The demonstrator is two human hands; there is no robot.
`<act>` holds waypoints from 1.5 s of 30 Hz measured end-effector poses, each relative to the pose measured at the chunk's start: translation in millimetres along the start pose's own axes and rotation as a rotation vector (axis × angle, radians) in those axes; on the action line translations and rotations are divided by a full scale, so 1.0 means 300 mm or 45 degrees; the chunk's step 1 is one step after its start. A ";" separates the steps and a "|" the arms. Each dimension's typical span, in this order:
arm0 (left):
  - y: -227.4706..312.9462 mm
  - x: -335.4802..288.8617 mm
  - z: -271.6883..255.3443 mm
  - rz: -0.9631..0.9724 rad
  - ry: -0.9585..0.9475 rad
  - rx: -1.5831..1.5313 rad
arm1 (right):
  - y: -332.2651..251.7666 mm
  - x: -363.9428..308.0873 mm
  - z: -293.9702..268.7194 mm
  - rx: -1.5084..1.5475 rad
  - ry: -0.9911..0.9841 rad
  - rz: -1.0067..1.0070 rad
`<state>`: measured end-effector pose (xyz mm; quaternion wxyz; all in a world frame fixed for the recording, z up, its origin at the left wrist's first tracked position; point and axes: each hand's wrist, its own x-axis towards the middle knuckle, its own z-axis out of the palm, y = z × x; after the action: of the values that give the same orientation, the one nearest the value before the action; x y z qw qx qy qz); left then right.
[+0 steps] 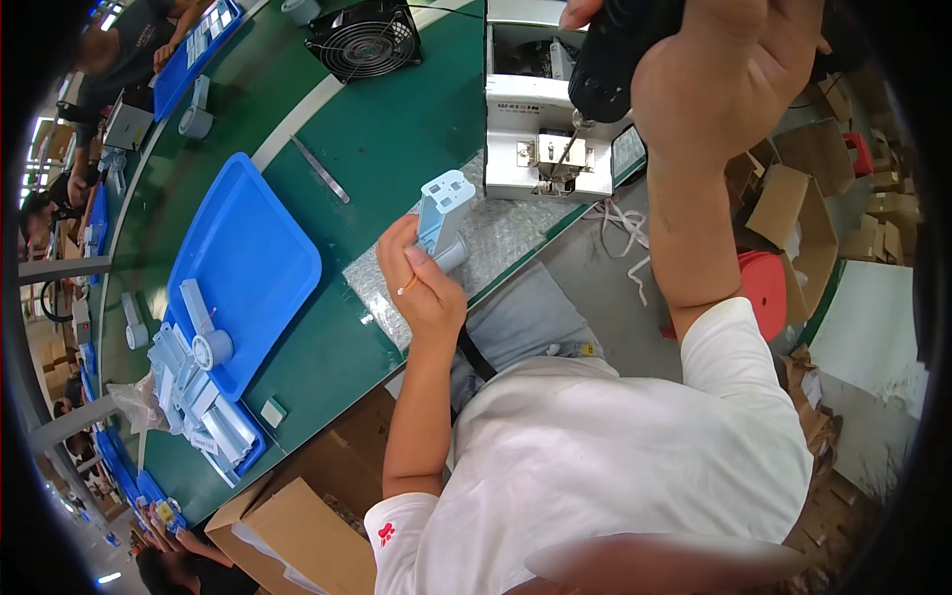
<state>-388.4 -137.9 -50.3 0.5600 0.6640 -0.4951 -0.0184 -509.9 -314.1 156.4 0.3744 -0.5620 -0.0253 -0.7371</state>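
Observation:
My left hand [428,296] grips a light blue plastic housing [446,206] with a long box-shaped handle and a round end. It is held just above a bubble-wrap sheet [516,213] at the table's near edge; a ring is on one finger. Raised at the upper right, my right hand [706,94] is closed around a black electric screwdriver [613,64]. The screwdriver's thin bit [571,144] points down at the metal pick-up slot of a white screw feeder [504,149]. Whether a screw sits on the bit is too small to tell.
A blue tray [243,258] lies left on the green table, with another round-ended housing [210,347] and piled light blue parts [188,392] at its near end. Tweezers [319,169] and a black fan [365,45] lie farther back. Cardboard boxes [317,535] stand below. Other people work at far left.

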 end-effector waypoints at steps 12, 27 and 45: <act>-0.003 0.009 -0.002 0.054 -0.010 -0.021 | -0.085 -0.021 -0.070 0.368 -0.334 0.849; 0.000 0.021 -0.009 0.063 0.016 -0.098 | 0.020 -0.155 0.039 0.368 -0.148 0.616; 0.015 0.019 -0.026 0.094 0.028 -0.055 | 0.026 -0.225 0.026 0.263 0.131 0.794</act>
<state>-383.9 -135.6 -41.0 0.5801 0.6331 -0.5125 -0.0010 -493.2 -280.8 99.1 0.6379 -0.4636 0.0925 -0.6080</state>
